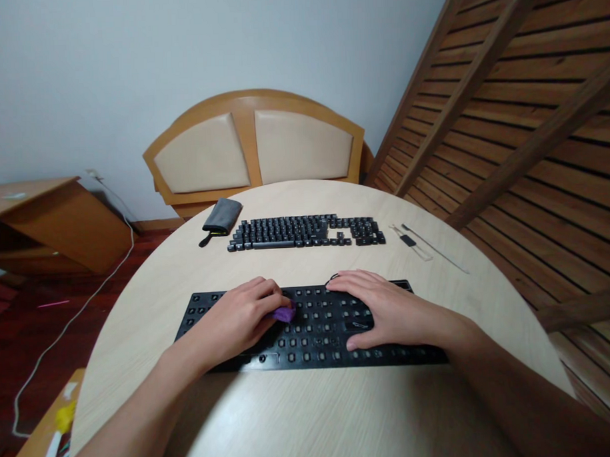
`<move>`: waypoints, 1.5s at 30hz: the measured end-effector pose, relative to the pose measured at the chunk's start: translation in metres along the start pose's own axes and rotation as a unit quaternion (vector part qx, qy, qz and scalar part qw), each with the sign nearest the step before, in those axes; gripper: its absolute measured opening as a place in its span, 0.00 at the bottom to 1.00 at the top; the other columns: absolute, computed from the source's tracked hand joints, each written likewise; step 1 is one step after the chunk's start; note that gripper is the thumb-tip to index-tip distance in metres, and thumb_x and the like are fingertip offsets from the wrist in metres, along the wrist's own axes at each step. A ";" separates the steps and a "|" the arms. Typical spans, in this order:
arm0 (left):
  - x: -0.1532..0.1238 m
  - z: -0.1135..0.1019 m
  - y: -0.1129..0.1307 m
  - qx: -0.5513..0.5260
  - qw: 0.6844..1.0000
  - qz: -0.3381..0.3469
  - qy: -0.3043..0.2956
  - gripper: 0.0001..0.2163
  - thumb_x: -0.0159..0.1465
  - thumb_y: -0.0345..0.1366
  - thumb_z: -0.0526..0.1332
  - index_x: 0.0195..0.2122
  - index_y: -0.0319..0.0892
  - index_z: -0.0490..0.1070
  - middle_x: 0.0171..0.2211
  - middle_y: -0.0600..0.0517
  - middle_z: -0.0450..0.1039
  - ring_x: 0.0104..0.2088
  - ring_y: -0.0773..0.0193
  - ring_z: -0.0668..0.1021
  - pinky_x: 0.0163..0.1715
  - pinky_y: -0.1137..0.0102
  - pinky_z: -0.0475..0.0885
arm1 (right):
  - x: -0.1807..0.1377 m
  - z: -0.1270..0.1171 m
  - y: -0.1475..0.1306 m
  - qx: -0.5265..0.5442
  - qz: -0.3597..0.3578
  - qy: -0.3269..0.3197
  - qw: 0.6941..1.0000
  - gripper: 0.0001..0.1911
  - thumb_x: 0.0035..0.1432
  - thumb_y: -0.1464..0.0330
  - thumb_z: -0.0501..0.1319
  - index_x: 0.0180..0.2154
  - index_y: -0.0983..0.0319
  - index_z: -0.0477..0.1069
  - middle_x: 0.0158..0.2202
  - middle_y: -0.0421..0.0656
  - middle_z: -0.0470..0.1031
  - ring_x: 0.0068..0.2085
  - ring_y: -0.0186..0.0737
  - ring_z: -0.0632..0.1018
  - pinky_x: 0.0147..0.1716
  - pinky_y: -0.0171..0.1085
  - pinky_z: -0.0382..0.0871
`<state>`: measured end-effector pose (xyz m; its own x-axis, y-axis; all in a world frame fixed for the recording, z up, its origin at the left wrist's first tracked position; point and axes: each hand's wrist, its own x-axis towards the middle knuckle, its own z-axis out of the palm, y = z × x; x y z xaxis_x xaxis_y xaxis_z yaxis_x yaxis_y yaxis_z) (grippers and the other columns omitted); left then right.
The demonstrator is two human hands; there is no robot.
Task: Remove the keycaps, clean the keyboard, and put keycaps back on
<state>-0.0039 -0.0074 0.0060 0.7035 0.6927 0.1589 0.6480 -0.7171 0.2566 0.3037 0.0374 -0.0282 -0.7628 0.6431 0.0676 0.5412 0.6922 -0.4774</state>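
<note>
A black keyboard base (309,345) with its keycaps off lies across the near part of the round table (311,415), rows of bare switch sockets showing. Bunched in the fingers of my left hand (243,317) is a purple cloth (284,313), pressed down on the middle-left of the base. My right hand (388,309) rests over the right part of the base, thumb and fingers spread, holding nothing. Beyond the base, the removed black keycaps (285,230) sit laid out in keyboard order.
A grey folded pouch (224,216) lies at the back left of the table. To the right are a wire keycap puller (409,241) and a thin rod (438,250). Behind stands a wooden headboard (252,137); wooden slats (506,115) lean at right. A white cable (87,303) trails along the floor.
</note>
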 end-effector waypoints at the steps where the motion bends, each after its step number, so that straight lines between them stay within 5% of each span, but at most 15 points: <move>1: 0.002 0.004 0.003 0.005 1.000 0.009 0.021 0.11 0.71 0.27 0.54 0.49 0.41 0.73 0.42 0.46 0.74 0.41 0.57 0.76 0.41 0.63 0.75 | 0.000 0.000 0.000 -0.001 0.000 0.000 1.000 0.47 0.46 0.47 0.73 0.63 0.57 0.65 0.63 0.51 0.69 0.65 0.59 0.66 0.65 0.55 0.57; 4: 0.009 0.021 0.014 0.023 0.998 0.037 0.051 0.10 0.72 0.29 0.55 0.51 0.40 0.72 0.43 0.46 0.75 0.41 0.57 0.76 0.39 0.63 0.76 | 0.000 0.001 0.001 -0.006 -0.004 0.003 1.000 0.47 0.45 0.48 0.73 0.63 0.58 0.65 0.63 0.51 0.69 0.64 0.59 0.66 0.65 0.55 0.58; 10: 0.015 0.041 0.033 0.043 0.999 0.016 0.011 0.09 0.66 0.29 0.64 0.47 0.39 0.74 0.44 0.46 0.74 0.44 0.52 0.74 0.43 0.58 0.75 | 0.000 0.003 0.002 -0.015 -0.007 0.009 1.000 0.47 0.44 0.49 0.74 0.62 0.59 0.66 0.62 0.51 0.70 0.64 0.58 0.67 0.65 0.54 0.58; 22: 0.013 0.036 0.039 0.068 0.996 -0.054 0.008 0.08 0.66 0.26 0.60 0.45 0.39 0.75 0.39 0.46 0.75 0.40 0.51 0.75 0.39 0.56 0.75 | 0.001 0.002 -0.001 0.000 0.000 0.010 1.000 0.47 0.44 0.50 0.75 0.63 0.56 0.65 0.63 0.50 0.69 0.65 0.59 0.66 0.65 0.55 0.58; 38: 0.000 0.009 0.013 0.011 0.999 -0.026 -0.016 0.08 0.69 0.30 0.56 0.41 0.40 0.75 0.38 0.47 0.75 0.37 0.57 0.77 0.35 0.64 0.75 | -0.005 -0.008 0.009 0.008 0.036 0.006 0.999 0.47 0.42 0.53 0.76 0.62 0.57 0.67 0.64 0.51 0.69 0.64 0.61 0.68 0.64 0.58 0.59; 45: 0.002 0.008 0.013 -0.021 0.999 -0.017 -0.020 0.10 0.73 0.34 0.54 0.48 0.43 0.76 0.40 0.48 0.76 0.37 0.61 0.80 0.38 0.67 0.77 | -0.006 -0.007 0.010 0.007 0.031 0.009 0.999 0.47 0.42 0.52 0.76 0.62 0.56 0.66 0.64 0.51 0.69 0.65 0.61 0.67 0.64 0.57 0.59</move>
<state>0.0079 -0.0162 0.0022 0.6927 0.7126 0.1107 0.6601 -0.6884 0.3008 0.3160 0.0433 -0.0270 -0.7215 0.6904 0.0528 0.5823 0.6463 -0.4931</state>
